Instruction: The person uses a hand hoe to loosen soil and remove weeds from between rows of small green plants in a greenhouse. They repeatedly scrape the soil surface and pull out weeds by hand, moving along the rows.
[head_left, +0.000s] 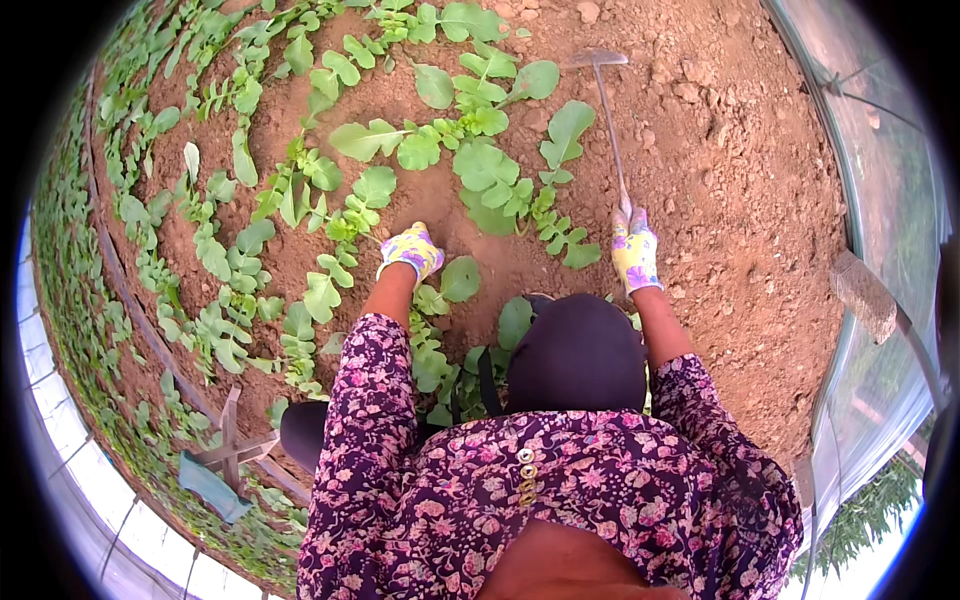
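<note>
My right hand (636, 251), in a yellow glove with purple flowers, grips the short handle of a hand hoe (611, 131). The hoe's thin metal shaft points away from me, and its flat blade (600, 57) rests at the soil. My left hand (411, 251), gloved alike, is low over brown soil between leafy green plants. Its fingers are curled, and whether they hold anything is hidden. A lobed-leaf plant (349, 221) stands just left of that hand, a stem reaching towards the glove. Between my hands, slightly ahead, grows another leafy plant (499, 184).
Rows of similar plants (225, 255) fill the left side, crossed by a dark hose or strip (124, 277). Crumbly bare soil (735, 225) lies right, bounded by plastic sheeting (877, 202). A brick-like block (862, 296) sits at that edge. Crossed wooden slats (231, 450) stand lower left.
</note>
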